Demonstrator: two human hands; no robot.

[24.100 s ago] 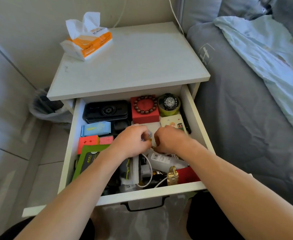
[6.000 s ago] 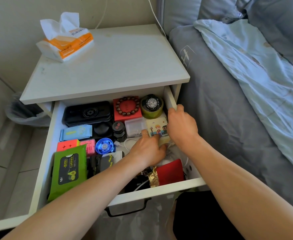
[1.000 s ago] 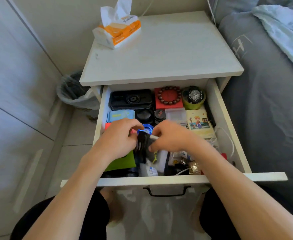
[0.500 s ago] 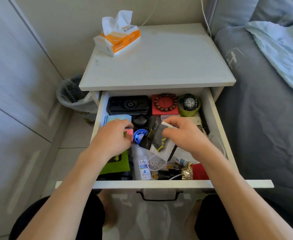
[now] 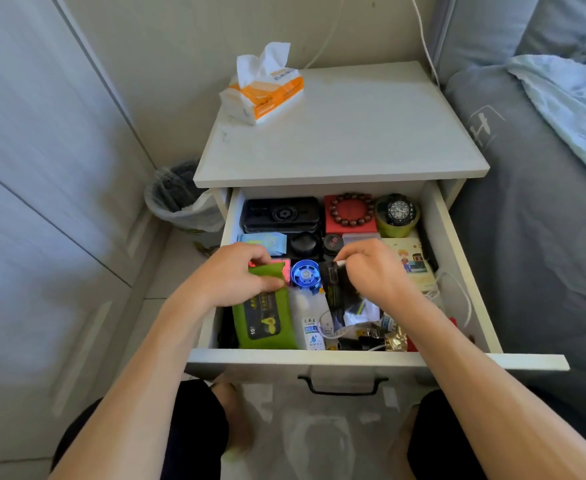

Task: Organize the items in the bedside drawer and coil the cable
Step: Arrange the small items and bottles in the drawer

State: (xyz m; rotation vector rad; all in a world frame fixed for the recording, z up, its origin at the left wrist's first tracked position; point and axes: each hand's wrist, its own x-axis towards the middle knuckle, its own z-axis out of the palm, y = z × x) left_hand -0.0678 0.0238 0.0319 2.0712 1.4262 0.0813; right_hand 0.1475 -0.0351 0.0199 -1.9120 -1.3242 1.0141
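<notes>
White drawer (image 5: 457, 258): pulled out of the bedside desk (image 5: 347, 133), packed with small items.
Left hand (image 5: 236, 275): fingers curled over the top edge of the green wipes pack (image 5: 267, 317), grasping it at the drawer's left front.
Right hand (image 5: 374, 271): fingers pinching the upper edge of a dark plastic pouch (image 5: 340, 292) in the drawer's middle.
Cable (image 5: 461, 299): white, lying loose along the right inner wall.
Blue round case (image 5: 305, 275): between the two hands.
Back row: black case (image 5: 281, 214), bead bracelet (image 5: 352, 209) on a red box, watch (image 5: 398, 213).
Desk top: tissue pack (image 5: 263, 91).
</notes>
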